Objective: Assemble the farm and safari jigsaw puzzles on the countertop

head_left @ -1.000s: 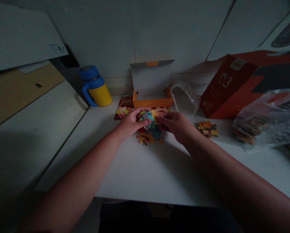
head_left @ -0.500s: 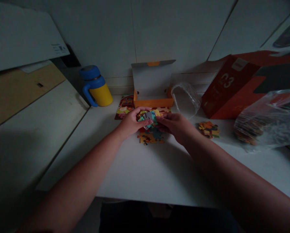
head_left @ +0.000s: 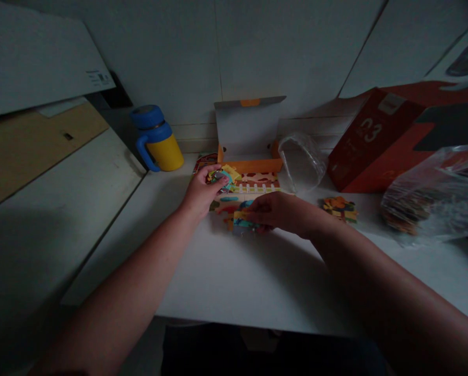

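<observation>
My left hand (head_left: 200,190) is closed on a small clump of joined puzzle pieces (head_left: 218,176), lifted toward the back left, just in front of the open orange box (head_left: 249,151). My right hand (head_left: 275,211) lies low on the white table (head_left: 257,271), its fingers pinched on a puzzle piece (head_left: 242,219) at the front of the part-built colourful puzzle (head_left: 253,189). The puzzle lies flat between my hands and the box.
A yellow mug with a blue lid (head_left: 158,141) stands at the back left. A crumpled clear bag (head_left: 300,159) sits right of the box, a red carton (head_left: 378,138) behind it. A small cluster of pieces (head_left: 339,208) and a clear bag of pieces (head_left: 430,196) lie right.
My hands have parted: the left one carried its clump of pieces back and to the left, the right one dropped to the puzzle's front edge. More of the puzzle now shows.
</observation>
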